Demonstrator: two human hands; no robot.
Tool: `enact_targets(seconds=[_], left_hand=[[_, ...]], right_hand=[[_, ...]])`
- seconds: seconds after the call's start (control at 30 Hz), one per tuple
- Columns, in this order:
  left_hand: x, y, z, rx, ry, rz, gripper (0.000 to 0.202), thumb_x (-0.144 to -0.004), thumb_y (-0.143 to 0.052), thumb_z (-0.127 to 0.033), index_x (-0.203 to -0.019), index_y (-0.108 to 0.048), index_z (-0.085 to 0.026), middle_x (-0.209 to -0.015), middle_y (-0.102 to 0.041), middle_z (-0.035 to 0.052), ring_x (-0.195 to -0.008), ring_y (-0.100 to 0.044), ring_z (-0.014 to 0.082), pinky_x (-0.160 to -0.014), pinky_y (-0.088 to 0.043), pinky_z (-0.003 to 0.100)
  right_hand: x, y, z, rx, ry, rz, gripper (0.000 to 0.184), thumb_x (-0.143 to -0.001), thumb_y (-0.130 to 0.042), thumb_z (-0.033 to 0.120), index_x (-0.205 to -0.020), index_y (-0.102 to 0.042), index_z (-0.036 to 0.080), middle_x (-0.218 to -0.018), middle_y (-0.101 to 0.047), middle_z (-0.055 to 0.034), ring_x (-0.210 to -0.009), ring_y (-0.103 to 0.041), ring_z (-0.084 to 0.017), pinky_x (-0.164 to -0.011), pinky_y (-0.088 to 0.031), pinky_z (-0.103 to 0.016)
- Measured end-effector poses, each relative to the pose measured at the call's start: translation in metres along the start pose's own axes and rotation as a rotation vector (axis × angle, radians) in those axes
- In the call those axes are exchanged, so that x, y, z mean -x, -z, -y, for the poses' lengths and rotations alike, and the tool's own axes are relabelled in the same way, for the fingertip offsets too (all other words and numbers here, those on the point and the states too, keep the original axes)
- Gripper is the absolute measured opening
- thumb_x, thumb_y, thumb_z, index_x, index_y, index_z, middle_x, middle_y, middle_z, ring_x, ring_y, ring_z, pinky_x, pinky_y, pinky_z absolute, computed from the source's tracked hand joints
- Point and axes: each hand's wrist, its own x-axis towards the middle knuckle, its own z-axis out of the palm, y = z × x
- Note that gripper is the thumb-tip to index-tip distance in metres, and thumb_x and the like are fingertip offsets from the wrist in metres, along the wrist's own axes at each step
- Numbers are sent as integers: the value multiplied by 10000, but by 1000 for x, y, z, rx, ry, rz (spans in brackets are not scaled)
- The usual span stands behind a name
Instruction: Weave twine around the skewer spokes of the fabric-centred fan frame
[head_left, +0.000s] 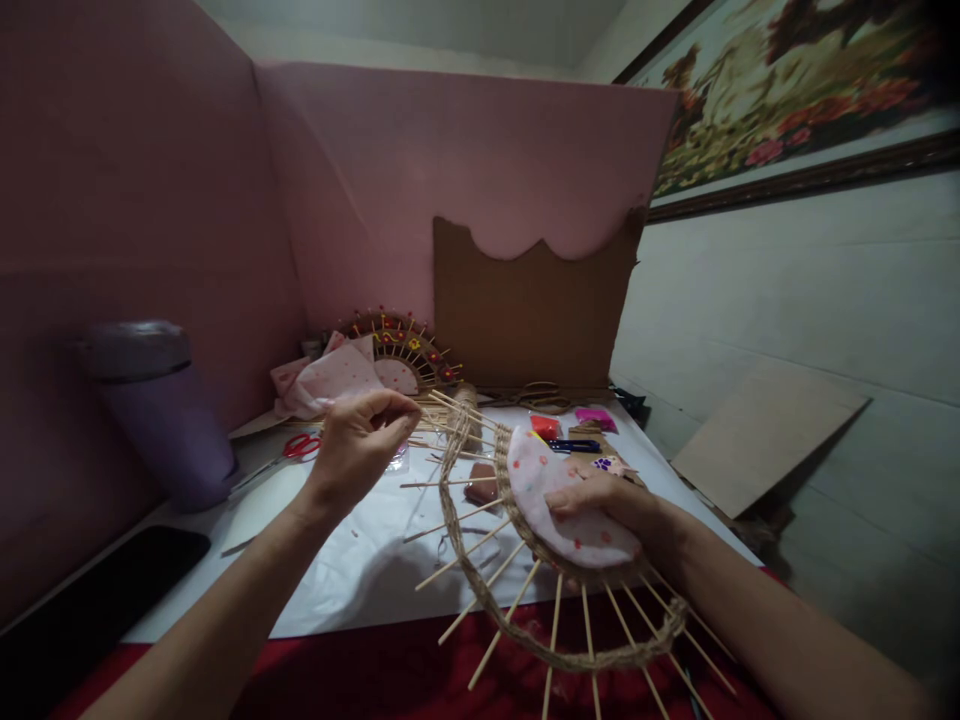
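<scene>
In my right hand [611, 505] is a half-round fan frame, thumb on its white cloth centre [555, 490] with small red prints. Thin wooden sticks [516, 595] radiate from the centre's twine-wrapped edge. A braided twine band [487, 600] weaves across them farther out, curving from the upper left to the lower right. My left hand [367, 435] is raised just left of the topmost stick ends, thumb and forefinger pinched together. Whatever lies in that pinch is too small to make out. Behind the sticks stands a roll of twine [466, 410], partly covered.
A decorated fan [439, 365] and folded pink cloth [337, 378] lie at the back. Red-handled scissors [301, 446], a purple tumbler [169, 430] and a black phone [112, 585] are on the left. Behind the fan frame are a blue-black pen-like tool [574, 446], small colored packets and cut cardboard [525, 320].
</scene>
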Motion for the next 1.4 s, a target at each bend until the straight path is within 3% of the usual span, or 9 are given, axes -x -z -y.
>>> enact_targets(seconds=[0.1,0.2,0.4,0.53,0.77,1.0,1.27,1.4], left_hand=[[4,-2,-5,-193,-206,12,65,-719,-608,-186,-715,-670,-170,-688,-641,29,-649,-537,155,-635,-391,268],[6,-5,-9,-236,-301,75,79,-739,-588,-165,-717,-664,-169,-638,-632,13,-573,-503,125,-584,-383,247],[10,-12,-13,-245,-337,180,108,-733,-579,-102,-748,-675,-150,-647,-650,14,-557,-510,105,-556,-377,230],[10,-13,-12,-270,-359,177,111,-734,-579,-94,-737,-674,-152,-635,-651,4,-542,-508,94,-544,-375,222],[8,-13,-8,-308,-364,148,101,-715,-597,-102,-728,-677,-162,-646,-669,4,-551,-532,100,-560,-396,224],[6,-4,-12,-364,-425,162,203,-677,-545,-45,-757,-690,-162,-654,-664,13,-570,-535,118,-590,-403,251],[1,9,-17,-271,-292,213,190,-667,-528,-97,-707,-708,-145,-616,-648,16,-589,-543,140,-646,-401,287],[0,10,-16,-88,-90,232,160,-690,-568,-200,-712,-717,-143,-581,-618,14,-573,-513,143,-556,-363,262]], right_hand=[[-1,0,5,-6,6,47,233,-593,-682,237,-756,-601,92,-594,-627,-38,-464,-582,-117,-448,-485,-210],[-1,0,6,-26,19,85,260,-607,-663,206,-836,-616,91,-622,-642,-43,-476,-593,-121,-445,-490,-203],[-2,0,2,-67,48,122,374,-631,-651,205,-976,-604,66,-637,-653,-50,-476,-590,-109,-476,-504,-205],[-2,1,4,-54,10,119,336,-619,-671,206,-922,-612,74,-649,-646,-51,-481,-580,-109,-466,-496,-211],[-6,3,1,-26,80,24,210,-604,-701,210,-719,-601,66,-575,-610,-36,-435,-525,-59,-416,-418,-142],[-4,4,-4,-36,65,50,267,-628,-689,272,-806,-604,91,-650,-628,-53,-500,-586,-123,-499,-504,-245],[0,3,-4,-50,90,27,244,-648,-669,259,-805,-597,87,-645,-629,-50,-483,-561,-94,-453,-457,-187],[-4,7,-3,-77,99,106,251,-644,-679,229,-829,-598,80,-647,-645,-52,-498,-574,-87,-485,-462,-170]])
